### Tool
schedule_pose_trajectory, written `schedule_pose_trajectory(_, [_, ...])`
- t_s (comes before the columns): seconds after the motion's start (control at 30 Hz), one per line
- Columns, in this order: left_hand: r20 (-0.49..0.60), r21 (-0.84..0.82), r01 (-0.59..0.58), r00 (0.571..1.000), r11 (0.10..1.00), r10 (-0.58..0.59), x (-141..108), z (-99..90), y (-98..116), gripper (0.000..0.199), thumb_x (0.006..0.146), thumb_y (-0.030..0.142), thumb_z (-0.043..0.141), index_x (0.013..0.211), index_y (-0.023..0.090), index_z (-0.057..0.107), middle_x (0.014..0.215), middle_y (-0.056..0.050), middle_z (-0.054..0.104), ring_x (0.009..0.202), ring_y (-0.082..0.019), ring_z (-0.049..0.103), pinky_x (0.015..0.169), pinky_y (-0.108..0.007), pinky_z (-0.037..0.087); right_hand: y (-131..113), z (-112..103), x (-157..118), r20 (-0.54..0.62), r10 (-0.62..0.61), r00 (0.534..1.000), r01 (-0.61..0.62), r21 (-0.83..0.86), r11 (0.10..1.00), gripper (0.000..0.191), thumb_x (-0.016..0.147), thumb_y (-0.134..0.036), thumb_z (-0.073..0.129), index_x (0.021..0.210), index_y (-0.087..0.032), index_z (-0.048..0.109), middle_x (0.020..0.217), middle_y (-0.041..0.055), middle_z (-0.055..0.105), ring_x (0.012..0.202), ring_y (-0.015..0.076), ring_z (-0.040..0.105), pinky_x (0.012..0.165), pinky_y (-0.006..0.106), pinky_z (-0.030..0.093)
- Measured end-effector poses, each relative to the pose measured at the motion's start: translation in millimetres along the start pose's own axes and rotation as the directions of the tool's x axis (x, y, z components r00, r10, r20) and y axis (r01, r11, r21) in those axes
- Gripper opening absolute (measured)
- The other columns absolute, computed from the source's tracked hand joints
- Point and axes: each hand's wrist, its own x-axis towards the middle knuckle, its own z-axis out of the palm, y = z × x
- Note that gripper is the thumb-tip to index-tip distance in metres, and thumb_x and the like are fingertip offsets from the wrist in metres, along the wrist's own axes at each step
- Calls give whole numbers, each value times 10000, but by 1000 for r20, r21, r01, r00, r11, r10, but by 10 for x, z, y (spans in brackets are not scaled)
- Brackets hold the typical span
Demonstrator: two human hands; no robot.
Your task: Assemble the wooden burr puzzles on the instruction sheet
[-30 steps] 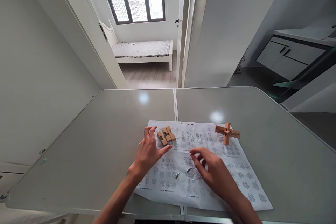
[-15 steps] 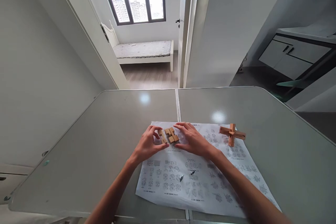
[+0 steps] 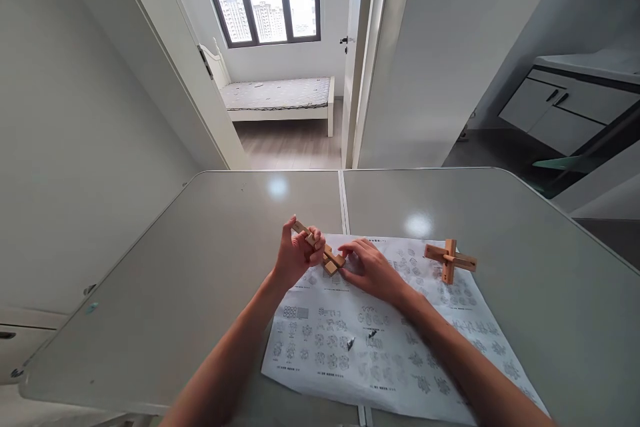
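Observation:
My left hand (image 3: pixel 300 253) is closed around a notched wooden puzzle piece (image 3: pixel 303 229), raised and tilted above the paper. Beside it, joined wooden puzzle blocks (image 3: pixel 331 265) rest on the printed sheet (image 3: pixel 310 360), partly hidden behind my left fingers. The thumb and fingertips of my right hand (image 3: pixel 367 267) pinch the right end of these blocks. Farther right, a cross-shaped wooden puzzle (image 3: pixel 450 260) lies on the sheet's edge.
Two small dark bits (image 3: pixel 351 343) lie on the sheet, below my hands. A grey table (image 3: pixel 220 267) with a centre seam carries everything. Beyond its far edge are an open door (image 3: pixel 353 60) and a bed (image 3: pixel 280 93).
My left hand has taken hold of the left wooden piece and lifted it off the sheet, turning it. My right fingers have closed in on the remaining blocks.

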Motion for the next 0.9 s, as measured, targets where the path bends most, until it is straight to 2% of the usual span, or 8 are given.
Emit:
schedule_pose_trajectory(0.13, [61,7,-38,997,999,37,58,-102,-86,689,904,798,424,593,183,446,583,47,430,377,-36,264,382,-198,246,-34,5,2,11,8,1000,-8,-25,1000,196,886,-215,710,1069,-257,652,1038,47,711,1027,256,626,921,396,531])
schedule_pose_trajectory(0.23, [81,43,-42,996,998,38,72,-145,-157,682,908,820,406,663,187,474,564,59,428,355,-35,244,364,-188,218,-76,37,5,-12,35,999,-36,-51,998,166,907,-237,694,1067,-261,655,1029,50,701,1017,266,624,914,407,529])
schedule_pose_trajectory(0.33, [94,39,-39,995,998,36,85,-140,-197,664,899,826,421,766,184,528,534,90,350,355,-38,203,360,-172,189,-109,83,8,-58,67,996,-71,-67,995,143,910,-199,654,1043,-250,647,1012,53,688,981,263,622,893,403,524])
schedule_pose_trajectory(0.43, [86,7,-27,996,1000,26,85,-112,-201,578,923,746,458,883,179,564,600,81,389,378,-38,198,366,-166,173,-116,110,11,-115,117,987,-127,-82,989,121,894,-171,627,994,-239,630,993,57,669,947,259,619,868,395,520])
schedule_pose_trajectory(0.53, [62,-5,-14,998,1000,15,62,-83,-189,448,939,580,487,1063,168,610,695,55,447,420,-50,245,387,-178,212,-97,119,12,-158,157,975,-173,-94,980,74,896,-196,625,959,-235,621,961,56,652,917,255,621,830,378,521])
schedule_pose_trajectory(0.63, [41,-42,-6,999,999,8,33,-65,-187,467,915,448,519,1270,154,596,769,28,492,474,-71,299,423,-200,270,-71,125,10,-183,175,967,-195,-97,976,74,915,-223,611,987,-232,629,962,59,650,905,253,630,809,368,524])
schedule_pose_trajectory(0.8, [-36,-73,-46,998,996,44,16,-59,-225,464,867,264,696,1307,152,596,890,-6,565,540,-61,377,490,-207,340,-43,129,4,-246,230,942,-248,-45,968,125,979,-259,543,1067,-227,625,1012,65,635,808,214,636,744,341,535])
schedule_pose_trajectory(0.9, [-62,-27,-96,994,995,95,20,-61,-245,468,871,270,770,1295,149,612,953,-27,605,584,-59,468,558,-219,419,-33,122,1,-295,238,925,-252,-10,968,142,1014,-287,514,1099,-233,614,1063,71,638,801,201,644,701,319,538])
